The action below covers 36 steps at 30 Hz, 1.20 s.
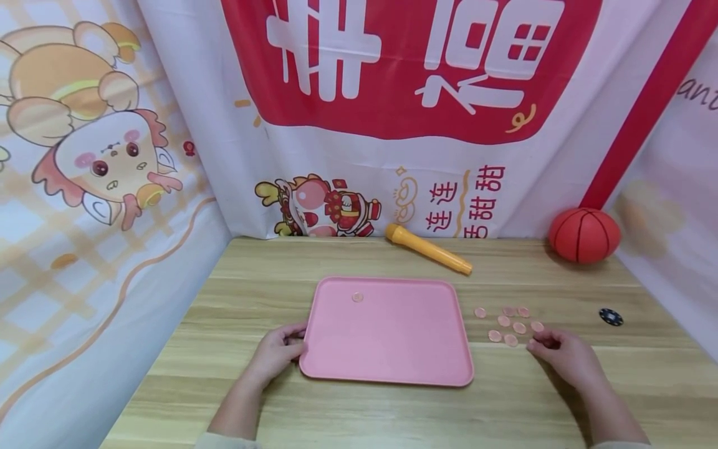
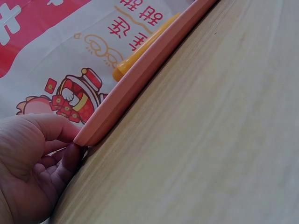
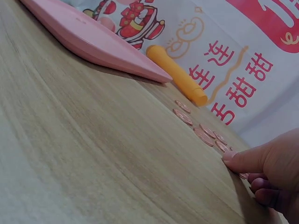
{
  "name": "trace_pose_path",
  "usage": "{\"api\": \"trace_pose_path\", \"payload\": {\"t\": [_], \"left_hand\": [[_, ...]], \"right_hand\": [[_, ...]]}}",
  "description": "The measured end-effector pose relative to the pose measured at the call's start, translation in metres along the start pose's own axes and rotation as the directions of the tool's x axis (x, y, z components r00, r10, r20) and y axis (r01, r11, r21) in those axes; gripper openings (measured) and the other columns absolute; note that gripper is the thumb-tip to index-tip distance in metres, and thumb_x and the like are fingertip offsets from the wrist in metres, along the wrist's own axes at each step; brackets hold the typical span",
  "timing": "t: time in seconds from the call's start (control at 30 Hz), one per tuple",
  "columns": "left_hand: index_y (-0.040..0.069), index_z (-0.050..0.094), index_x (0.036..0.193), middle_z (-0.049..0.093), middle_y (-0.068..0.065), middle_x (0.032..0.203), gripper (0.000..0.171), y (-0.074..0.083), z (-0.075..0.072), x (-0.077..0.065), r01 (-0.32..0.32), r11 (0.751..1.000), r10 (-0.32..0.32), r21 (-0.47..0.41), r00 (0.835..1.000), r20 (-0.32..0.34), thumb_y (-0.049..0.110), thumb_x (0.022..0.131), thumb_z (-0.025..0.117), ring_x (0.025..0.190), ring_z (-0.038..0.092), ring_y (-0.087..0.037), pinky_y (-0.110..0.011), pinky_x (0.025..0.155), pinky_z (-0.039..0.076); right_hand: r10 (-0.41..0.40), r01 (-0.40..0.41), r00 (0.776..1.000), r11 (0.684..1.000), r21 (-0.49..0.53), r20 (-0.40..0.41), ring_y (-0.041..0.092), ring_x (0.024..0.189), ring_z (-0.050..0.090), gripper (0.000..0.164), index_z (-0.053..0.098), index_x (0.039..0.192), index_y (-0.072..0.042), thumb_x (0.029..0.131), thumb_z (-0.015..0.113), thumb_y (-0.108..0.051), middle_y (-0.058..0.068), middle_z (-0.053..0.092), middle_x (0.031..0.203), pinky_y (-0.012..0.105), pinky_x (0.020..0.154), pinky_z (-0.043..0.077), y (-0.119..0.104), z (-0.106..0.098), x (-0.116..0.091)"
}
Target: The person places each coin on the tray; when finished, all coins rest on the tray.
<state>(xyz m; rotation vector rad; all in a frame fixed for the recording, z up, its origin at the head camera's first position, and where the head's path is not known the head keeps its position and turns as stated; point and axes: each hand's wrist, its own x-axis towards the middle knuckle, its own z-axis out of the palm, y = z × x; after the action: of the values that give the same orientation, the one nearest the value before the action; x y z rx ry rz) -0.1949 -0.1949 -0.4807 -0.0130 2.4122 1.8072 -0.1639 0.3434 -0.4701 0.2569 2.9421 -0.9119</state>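
At table ctr: pink tray [image 1: 387, 343], lying flat w/ rounded corners; on head cam I see it btwn both hands.
Lone coin [image 1: 357, 297]: inside tray, twd its back L corner.
L hand [image 1: 278, 352]: at tray's L side. L grip is clamped on tray edge; on L wrist cam I see digits on both sides of it.
Copper coins [image 1: 503, 320]: I count eight, loose cluster on table [image 1: 392, 418], R of tray, lying flat; one sits a bit apart, nearest tray.
R hand [image 1: 565, 358]: at cluster's front R, fingertips right by outermost coin. R grip: thumb & fingertips close tog., other fingers curled; can't tell from my views if a coin is pinched.
Orange mic [image 1: 432, 250]: behind tray, lying at a slant, round head to back L, handle end to front R.
Black chip [image 1: 611, 317]: far R, white marks at rim, apart from R hand.
Red ball [image 1: 585, 236]: back R corner of table, dk lines like a basketball.
Back cloth [image 1: 415, 149]: white w/ big red panel, white & red characters, cartoon fig. above table edge.
Side cloth [image 1: 185, 293]: on L, pale, orange check, upside-down cartoon animal.
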Motion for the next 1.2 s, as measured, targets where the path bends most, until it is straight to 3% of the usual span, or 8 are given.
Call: {"api": "trace_pose_path", "payload": {"t": [0.43,0.57,0.73,0.87,0.97,1.0,1.1,1.2], "left_hand": [[-0.011,0.056,0.13,0.067,-0.023,0.112,0.053,0.001,0.0,-0.001,0.005,1.0,-0.005,0.008,1.0,0.005,-0.005,0.078,0.064,0.083,0.063,-0.014,-0.02,0.065,0.053],[-0.011,0.056,0.13,0.067,-0.023,0.112,0.054,0.001,-0.001,-0.001,0.004,1.0,-0.004,0.004,1.0,0.009,-0.005,0.077,0.064,0.084,0.063,-0.014,-0.02,0.066,0.053],[-0.012,0.055,0.13,0.067,-0.023,0.112,0.053,0.001,-0.001,0.0,0.001,1.0,-0.001,0.004,1.0,0.008,-0.005,0.077,0.064,0.084,0.063,-0.014,-0.02,0.066,0.053],[-0.012,0.056,0.129,0.067,-0.023,0.111,0.052,0.0,-0.001,0.001,0.001,1.0,-0.001,0.001,1.0,0.004,-0.006,0.077,0.064,0.083,0.063,-0.014,-0.02,0.066,0.053],[-0.012,0.056,0.129,0.067,-0.023,0.111,0.052,0.0,-0.001,0.0,0.004,1.0,-0.004,-0.003,1.0,0.002,-0.006,0.078,0.064,0.084,0.063,-0.014,-0.02,0.066,0.054],[-0.012,0.056,0.129,0.067,-0.023,0.111,0.052,0.0,-0.001,0.0,0.005,1.0,-0.005,-0.004,1.0,0.002,-0.006,0.078,0.064,0.084,0.063,-0.014,-0.02,0.067,0.054],[-0.012,0.056,0.129,0.067,-0.023,0.112,0.052,0.0,-0.001,0.0,0.008,1.0,-0.008,-0.007,1.0,0.003,-0.005,0.078,0.064,0.085,0.064,-0.014,-0.02,0.067,0.054],[-0.011,0.056,0.129,0.067,-0.023,0.113,0.052,0.0,-0.001,0.0,0.009,1.0,-0.009,-0.004,1.0,0.006,-0.005,0.078,0.065,0.085,0.064,-0.014,-0.02,0.067,0.054]], "right_hand": [[-0.029,0.029,0.999,1.0,0.008,-0.026,0.019,0.085,0.056,0.041,0.061,0.107,0.001,0.089,0.069,-0.035,0.011,0.064,0.094,0.031,0.072,0.042,-0.002,0.0,0.001],[-0.052,0.055,0.997,0.996,0.073,-0.05,0.007,0.078,0.055,0.033,0.062,0.105,-0.001,0.092,0.066,-0.031,0.006,0.066,0.091,0.023,0.067,0.046,-0.007,0.003,-0.001],[-0.034,0.039,0.999,0.979,0.201,-0.031,-0.004,0.079,0.054,0.042,0.062,0.119,0.001,0.094,0.063,-0.034,0.007,0.067,0.098,0.017,0.067,0.047,-0.024,0.005,0.0],[-0.063,0.049,0.998,0.916,0.398,0.023,-0.003,0.083,0.06,0.046,0.052,0.132,0.007,0.095,0.063,-0.019,0.013,0.064,0.105,0.019,0.073,0.055,-0.042,0.01,0.005],[-0.07,0.008,0.993,0.851,0.526,0.098,0.005,0.085,0.066,0.054,0.043,0.14,0.007,0.093,0.064,-0.011,0.013,0.06,0.109,0.026,0.077,0.059,-0.057,0.013,0.011],[-0.065,-0.011,0.99,0.844,0.536,0.122,0.006,0.086,0.067,0.057,0.041,0.141,0.006,0.092,0.065,-0.013,0.012,0.059,0.109,0.027,0.077,0.059,-0.062,0.014,0.013],[-0.058,-0.04,0.984,0.85,0.525,0.169,0.012,0.086,0.068,0.063,0.041,0.143,0.0,0.091,0.068,-0.024,0.012,0.06,0.114,0.03,0.076,0.06,-0.076,0.017,0.019],[-0.076,-0.009,0.983,0.886,0.463,0.165,0.013,0.089,0.063,0.064,0.045,0.141,-0.004,0.09,0.069,-0.033,0.015,0.059,0.121,0.03,0.072,0.058,-0.089,0.022,0.026]]}}
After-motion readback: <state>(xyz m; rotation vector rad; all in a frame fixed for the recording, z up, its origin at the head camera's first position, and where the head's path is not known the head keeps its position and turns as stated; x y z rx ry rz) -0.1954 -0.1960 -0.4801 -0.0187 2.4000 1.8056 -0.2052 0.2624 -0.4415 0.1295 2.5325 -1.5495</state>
